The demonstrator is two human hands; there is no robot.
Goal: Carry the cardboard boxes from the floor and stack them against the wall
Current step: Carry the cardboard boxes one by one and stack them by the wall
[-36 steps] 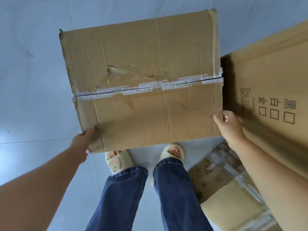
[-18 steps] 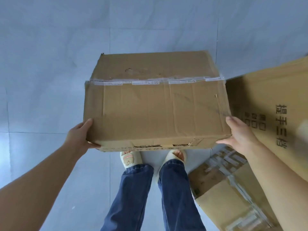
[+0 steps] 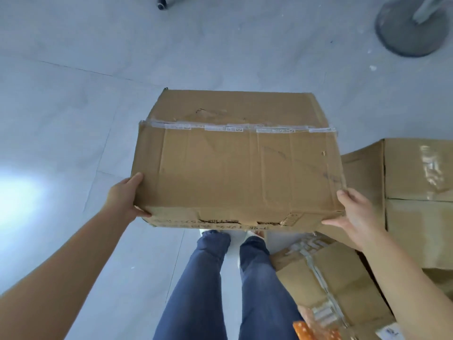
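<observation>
A worn brown cardboard box (image 3: 235,165) with a strip of printed tape across its top is held off the floor in front of me, above my legs. My left hand (image 3: 125,197) grips its near left corner, thumb on top and fingers underneath. At the near right corner, my right hand (image 3: 355,212) grips the box the same way. A large taped cardboard box (image 3: 416,192) stands on the floor to the right. A smaller taped box (image 3: 326,278) lies on the floor beside my right leg.
Pale grey floor tiles (image 3: 73,119) spread to the left and ahead. A round grey stand base (image 3: 409,30) sits at the far right, and a dark chair caster (image 3: 163,4) at the top edge. An orange patterned item (image 3: 316,331) lies near the bottom.
The box has been lifted higher and tipped level, now hiding my feet. The view has swung up, bringing the stand base and caster into sight.
</observation>
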